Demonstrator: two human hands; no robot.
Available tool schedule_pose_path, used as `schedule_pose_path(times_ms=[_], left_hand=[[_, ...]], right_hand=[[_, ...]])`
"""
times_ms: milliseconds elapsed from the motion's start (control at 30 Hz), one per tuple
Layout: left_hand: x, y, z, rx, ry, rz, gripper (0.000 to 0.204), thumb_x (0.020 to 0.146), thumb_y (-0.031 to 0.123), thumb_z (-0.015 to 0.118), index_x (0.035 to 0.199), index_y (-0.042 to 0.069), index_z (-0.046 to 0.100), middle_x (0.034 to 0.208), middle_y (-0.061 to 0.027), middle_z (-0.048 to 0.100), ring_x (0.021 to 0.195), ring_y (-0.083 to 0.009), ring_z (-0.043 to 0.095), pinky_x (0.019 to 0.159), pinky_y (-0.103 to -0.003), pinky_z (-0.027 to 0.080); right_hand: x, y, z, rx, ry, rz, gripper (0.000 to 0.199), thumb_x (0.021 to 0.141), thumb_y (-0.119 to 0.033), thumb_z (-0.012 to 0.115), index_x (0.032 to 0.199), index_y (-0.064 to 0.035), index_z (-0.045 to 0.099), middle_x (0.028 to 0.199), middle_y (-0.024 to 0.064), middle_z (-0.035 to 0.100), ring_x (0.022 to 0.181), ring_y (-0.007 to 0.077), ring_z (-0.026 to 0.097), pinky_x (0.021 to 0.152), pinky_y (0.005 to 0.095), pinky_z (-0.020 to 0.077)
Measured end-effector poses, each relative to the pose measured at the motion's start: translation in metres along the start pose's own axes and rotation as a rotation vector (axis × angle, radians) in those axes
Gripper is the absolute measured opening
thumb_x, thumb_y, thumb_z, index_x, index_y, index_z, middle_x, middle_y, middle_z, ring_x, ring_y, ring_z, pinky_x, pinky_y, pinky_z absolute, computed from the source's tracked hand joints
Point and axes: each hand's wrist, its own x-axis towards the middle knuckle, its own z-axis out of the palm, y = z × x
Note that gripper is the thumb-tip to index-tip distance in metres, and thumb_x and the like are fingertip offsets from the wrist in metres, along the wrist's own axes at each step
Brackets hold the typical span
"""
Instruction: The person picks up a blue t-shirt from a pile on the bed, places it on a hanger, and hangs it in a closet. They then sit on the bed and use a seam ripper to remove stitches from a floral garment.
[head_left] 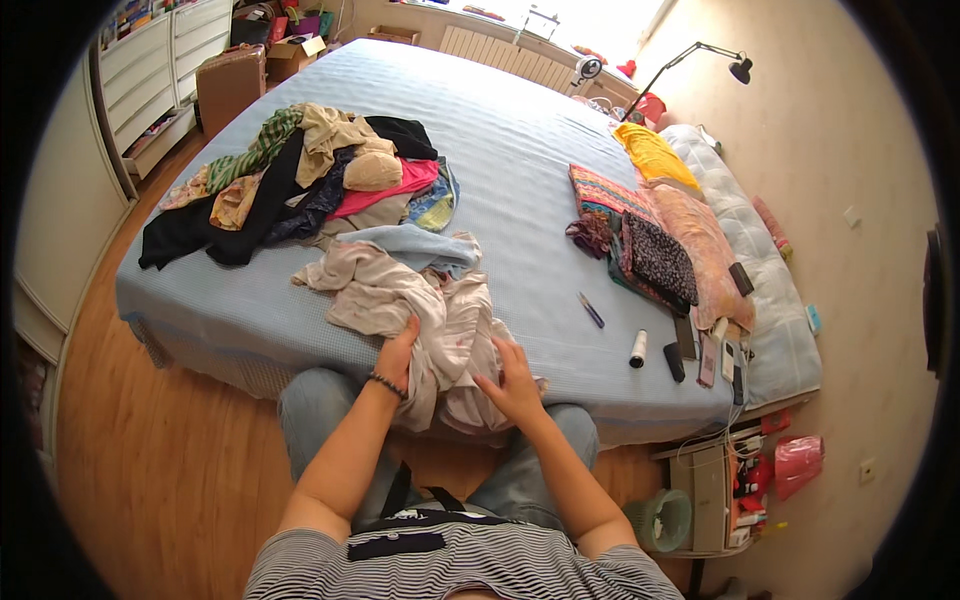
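A crumpled pale pinkish garment [440, 310] lies at the near edge of the bed and hangs over it toward my knees. My left hand [397, 358], with a dark bead bracelet at the wrist, grips its left side; the fingers are partly hidden in the cloth. On the garment's right side rests my right hand [515, 385], fingers apart. A light blue cloth [410, 243] touches the garment's far end. Beyond it spreads a heap of mixed clothes, with black trousers [255, 205], a pink piece [385, 190] and a beige bra cup [372, 172].
The bed [520, 200] has a light blue checked cover. At right are folded dark patterned clothes [655, 260], a pillow [700, 245], a pen [591, 310], a white roll [638, 349] and several phones or remotes. A green bin [665, 520] stands on the floor by a small cabinet [697, 490].
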Motion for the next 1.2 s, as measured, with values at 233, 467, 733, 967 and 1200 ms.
schedule_pose_path(times_ms=[233,467,733,967,1200], left_hand=[[-0.079,0.038,-0.039,-0.080,0.157,0.207,0.044,0.087,0.020,0.060,0.125,0.002,0.047,0.120,-0.0103,0.056,0.106,-0.0257,0.056,0.090,-0.040,0.046],[-0.104,0.066,-0.051,0.190,0.153,0.294,0.049,0.088,0.015,0.057,0.131,-0.002,0.040,0.125,-0.0141,0.052,0.110,-0.0256,0.054,0.095,-0.039,0.044],[-0.103,0.067,-0.052,0.017,0.079,0.259,0.061,0.085,0.016,0.063,0.136,0.002,0.032,0.132,-0.0111,0.045,0.119,-0.0250,0.046,0.100,-0.038,0.039],[-0.108,0.069,-0.045,0.099,0.038,0.285,0.063,0.084,0.014,0.064,0.136,0.002,0.031,0.132,-0.0116,0.045,0.119,-0.0241,0.046,0.100,-0.036,0.038],[-0.127,0.075,-0.052,0.072,0.109,0.353,0.063,0.077,0.002,0.064,0.134,0.000,0.035,0.128,-0.0123,0.048,0.116,-0.0260,0.048,0.098,-0.037,0.039]], right_hand=[[0.063,0.014,0.038,0.157,0.035,0.078,0.061,0.074,-0.019,0.070,0.126,0.0003,0.043,0.115,0.0207,0.050,0.108,0.0345,0.050,0.089,0.0381,0.0428],[0.193,-0.004,0.078,-0.114,0.008,-0.009,0.048,0.073,-0.018,0.069,0.117,-0.0052,0.054,0.099,0.0174,0.060,0.097,0.0343,0.058,0.086,0.0390,0.0451],[0.331,-0.050,0.065,0.947,-0.090,0.345,0.010,0.077,-0.005,0.055,0.081,0.0013,0.062,0.071,0.0105,0.062,0.056,0.0191,0.061,0.047,0.0300,0.0477],[0.328,-0.071,0.008,0.776,-0.311,0.168,0.062,0.081,-0.019,0.068,0.131,0.0025,0.040,0.124,0.0216,0.049,0.102,0.0278,0.059,0.082,0.0366,0.0507],[0.089,0.025,0.036,-0.385,-0.323,0.280,0.078,0.069,-0.036,0.074,0.128,0.0020,0.039,0.130,0.0234,0.039,0.119,0.0349,0.042,0.090,0.0419,0.0425]])
